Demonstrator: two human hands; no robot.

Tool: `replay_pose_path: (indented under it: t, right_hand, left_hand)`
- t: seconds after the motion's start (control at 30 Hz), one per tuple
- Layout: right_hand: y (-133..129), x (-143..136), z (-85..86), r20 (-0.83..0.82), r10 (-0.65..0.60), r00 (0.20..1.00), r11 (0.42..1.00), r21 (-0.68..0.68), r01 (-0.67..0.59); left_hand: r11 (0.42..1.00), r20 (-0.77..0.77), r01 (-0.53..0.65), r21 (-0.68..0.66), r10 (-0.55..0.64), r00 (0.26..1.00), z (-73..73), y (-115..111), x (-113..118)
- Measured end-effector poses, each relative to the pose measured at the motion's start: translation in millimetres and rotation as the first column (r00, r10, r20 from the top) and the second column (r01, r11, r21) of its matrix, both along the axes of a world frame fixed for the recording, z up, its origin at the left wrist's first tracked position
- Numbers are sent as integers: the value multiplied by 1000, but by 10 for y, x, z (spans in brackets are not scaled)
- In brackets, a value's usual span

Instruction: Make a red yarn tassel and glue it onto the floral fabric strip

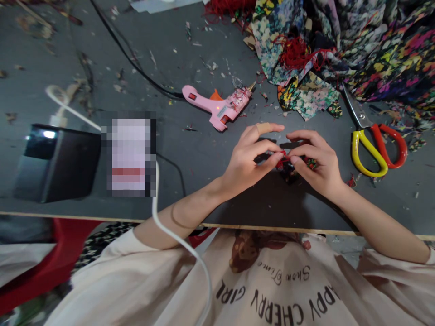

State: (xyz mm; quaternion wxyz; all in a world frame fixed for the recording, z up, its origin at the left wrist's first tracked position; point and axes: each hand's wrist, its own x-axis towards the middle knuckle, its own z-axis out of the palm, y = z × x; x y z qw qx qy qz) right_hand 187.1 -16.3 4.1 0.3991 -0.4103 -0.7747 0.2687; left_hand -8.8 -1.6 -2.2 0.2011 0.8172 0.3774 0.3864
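Over the grey table, my left hand [253, 151] and my right hand [317, 160] meet fingertip to fingertip at a small dark piece of flowered fabric [288, 172] with red string [281, 158] on it. Thumb and index finger of the left hand pinch at the red string, and a beige bandage wraps another of its fingers. The right thumb and fingers close on the piece from the other side. Much of the piece is hidden behind the fingers. Beyond my hands lies a pink glue gun [220, 106], its nozzle pointing to the upper right.
Scissors [365, 131] with yellow and red handles lie to the right. Flowered cloth [384, 54] and tangled red string [295, 52] fill the upper right. A black box-shaped device [64, 163] and a blurred-out object [131, 154] stand left. A white cable [178, 237] crosses my left arm.
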Motion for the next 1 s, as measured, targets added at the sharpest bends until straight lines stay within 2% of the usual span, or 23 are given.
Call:
replay_pose_path:
  t: [0.2,0.4,0.63,1.0]
  right_hand:
    - [-6,-7,7,-16,-11,1000,1000,-1,11]
    - [-13,-54,-37,-4,-37,999,998,59,37]
    - [-19,-42,-10,-14,-6,1000,1000,-1,6]
    - [-17,-54,-37,4,4,1000,1000,-3,-4]
  left_hand:
    - [1000,12,-1,24,0,1000,-14,4,-2]
    - [998,-6,0,69,0,1000,-22,3,13]
    - [999,-19,-1,50,2,1000,-20,4,2]
    - [996,-1,3,84,-3,1000,-20,4,12]
